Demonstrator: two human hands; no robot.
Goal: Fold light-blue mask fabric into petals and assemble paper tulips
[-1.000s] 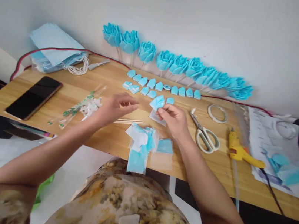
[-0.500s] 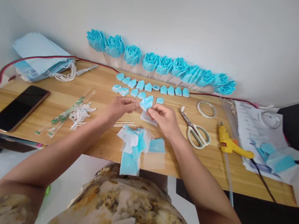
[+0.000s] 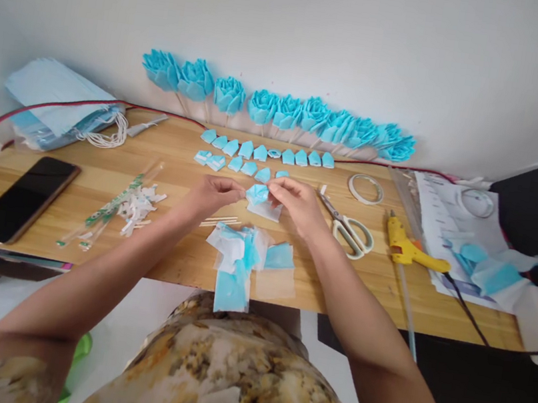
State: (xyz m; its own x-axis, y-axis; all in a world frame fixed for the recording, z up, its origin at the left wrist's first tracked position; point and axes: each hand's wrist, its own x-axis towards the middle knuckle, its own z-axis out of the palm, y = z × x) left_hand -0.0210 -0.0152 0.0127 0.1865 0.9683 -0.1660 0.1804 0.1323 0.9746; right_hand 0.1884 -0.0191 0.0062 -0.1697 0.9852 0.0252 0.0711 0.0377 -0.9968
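Note:
Between my hands is a small light-blue folded fabric piece (image 3: pixel 256 193), held above the table's middle. My left hand (image 3: pixel 210 197) is closed, its thumb and forefinger pinched at the piece's left edge. On the other side, my right hand (image 3: pixel 298 207) pinches its right edge, fingers curled. A whitish square sheet (image 3: pixel 267 211) lies just below the piece. Beyond my hands stand two rows of folded blue petals (image 3: pixel 260 152). Nearer to me, loose blue and white fabric squares (image 3: pixel 232 290) overlap at the table's front edge.
Blue fabric flowers (image 3: pixel 288 111) on sticks lean along the wall. To the right lie scissors (image 3: pixel 354 238), a tape roll (image 3: pixel 366 189) and a yellow glue gun (image 3: pixel 408 249) with its cord. A phone (image 3: pixel 24 198), white scraps (image 3: pixel 137 205) and a mask stack (image 3: pixel 56 99) are on the left.
The folded blue piece now looks flatter and has dropped slightly, uncovering a petal behind it. My right fingers have moved up along its right edge. The whole view has shifted a little.

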